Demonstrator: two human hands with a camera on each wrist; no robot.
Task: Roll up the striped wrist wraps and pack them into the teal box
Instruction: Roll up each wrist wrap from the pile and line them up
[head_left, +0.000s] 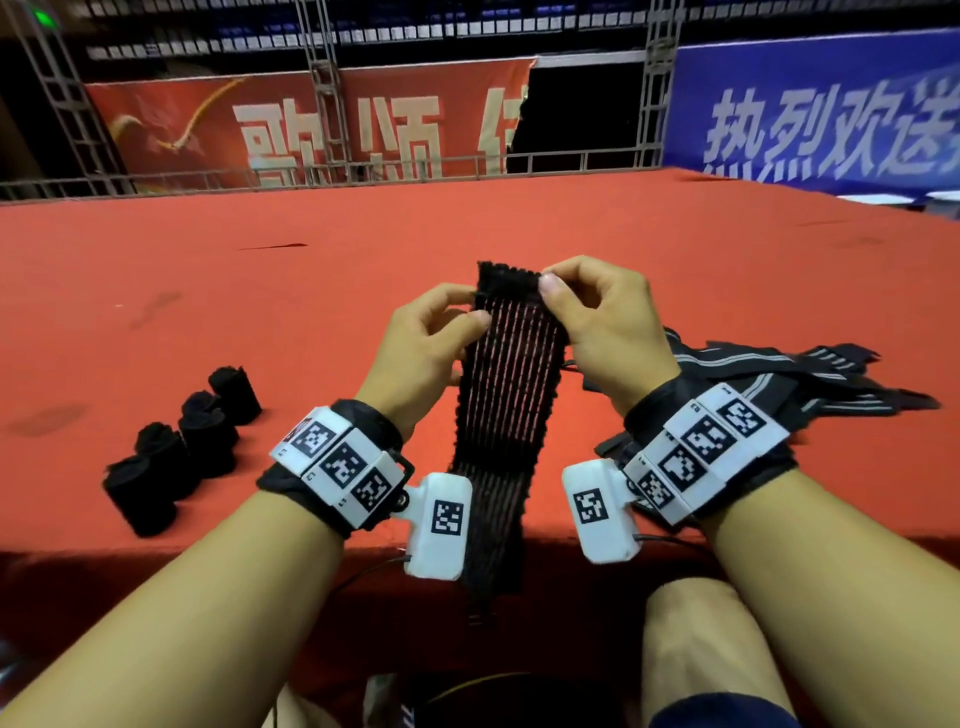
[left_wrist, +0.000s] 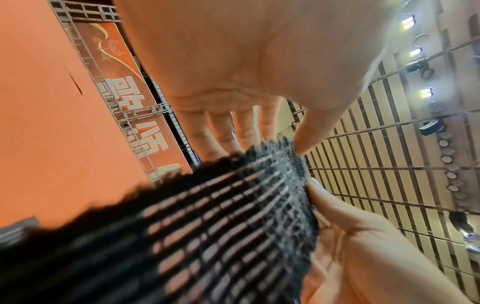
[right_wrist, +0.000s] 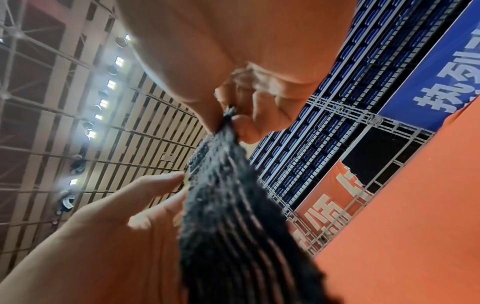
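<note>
Both hands hold one striped wrist wrap up by its top end, ready to begin a roll.

At the left, four rolled wraps (head_left: 182, 447) stand together on the red table (head_left: 519, 223), apparently set aside for packing. The left hand (head_left: 423, 338) pinches the left edge of the striped wrist wrap (head_left: 506, 395) and the right hand (head_left: 605, 322) pinches its top right corner, so it hangs taut and straight over the table's near edge; its lower end is cut off behind the wrist cameras. At the right lies a pile of unrolled wraps (head_left: 789, 374), too tangled to count. The teal box is in no view.
</note>
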